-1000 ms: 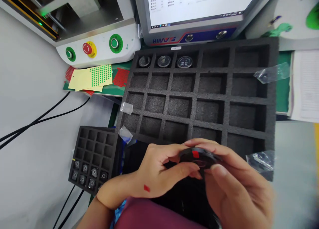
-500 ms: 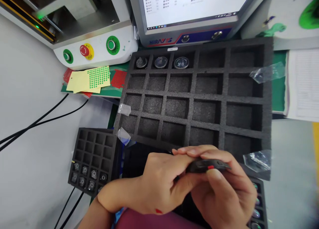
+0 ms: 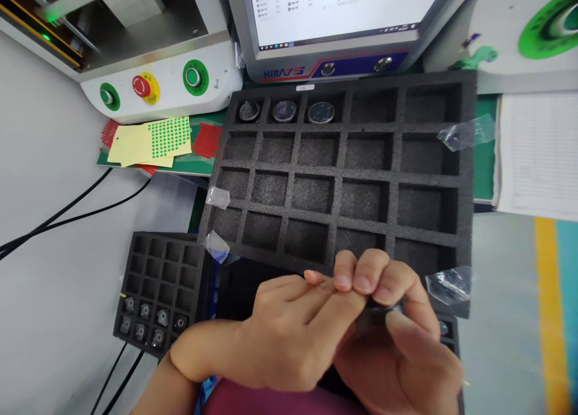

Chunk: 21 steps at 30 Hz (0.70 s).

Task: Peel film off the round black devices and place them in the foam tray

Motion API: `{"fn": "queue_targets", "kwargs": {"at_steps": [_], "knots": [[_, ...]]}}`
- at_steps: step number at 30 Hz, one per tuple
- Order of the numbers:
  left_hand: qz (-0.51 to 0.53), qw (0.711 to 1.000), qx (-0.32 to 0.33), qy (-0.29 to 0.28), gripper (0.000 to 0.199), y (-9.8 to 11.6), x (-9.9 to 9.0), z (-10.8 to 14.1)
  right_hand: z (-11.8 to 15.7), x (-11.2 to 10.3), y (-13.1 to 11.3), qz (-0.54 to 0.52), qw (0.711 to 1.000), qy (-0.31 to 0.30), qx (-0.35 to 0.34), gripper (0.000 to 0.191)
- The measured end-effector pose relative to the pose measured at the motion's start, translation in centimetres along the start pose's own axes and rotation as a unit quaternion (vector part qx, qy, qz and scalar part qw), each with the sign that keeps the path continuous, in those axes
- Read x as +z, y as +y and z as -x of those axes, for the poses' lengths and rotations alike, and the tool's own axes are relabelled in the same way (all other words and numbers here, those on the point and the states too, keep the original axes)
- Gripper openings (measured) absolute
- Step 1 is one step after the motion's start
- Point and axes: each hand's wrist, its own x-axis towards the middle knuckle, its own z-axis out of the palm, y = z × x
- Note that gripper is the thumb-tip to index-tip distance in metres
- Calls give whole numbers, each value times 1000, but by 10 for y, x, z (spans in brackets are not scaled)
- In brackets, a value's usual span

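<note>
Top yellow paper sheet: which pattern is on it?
The top yellow paper sheet has green dots in rows at right, clearest in the head view.

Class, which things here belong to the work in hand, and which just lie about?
In the work, apparently:
small dark piece in the right hand, mostly hidden, left hand alongside
large black rectangular foam tray
three round dark watch-like pieces in it

Seemingly lying about:
pale yellow green-dotted paper sheet
white printed paper pages
thin black cables

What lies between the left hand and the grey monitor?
In the head view, a large black foam tray lies between the left hand and the grey monitor, with three round dark devices in its far row.
</note>
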Motion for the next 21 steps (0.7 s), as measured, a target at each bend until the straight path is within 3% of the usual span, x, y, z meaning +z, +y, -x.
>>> {"fn": "queue_targets", "kwargs": {"at_steps": [3,7,12,15,19,21], "knots": [[9,1000,-19,-3,30,-2,0,2,-2,-1,2,-6,1000,-16,-1,5],[40,998,-51,2,28,-3,-2,3,-2,-3,2,-7,999,-46,-3,24],[61,996,-61,10,25,-5,-3,5,2,-5,0,107,992,-63,-33,11],[110,992,-60,24,30,-8,-2,6,6,-5,1,177,977,-72,-94,16],[149,986,-26,68,28,-13,2,7,11,-7,2,216,967,-72,-111,19],[199,976,-41,81,26,-14,4,8,11,-8,0,240,960,-76,-126,22]]}}
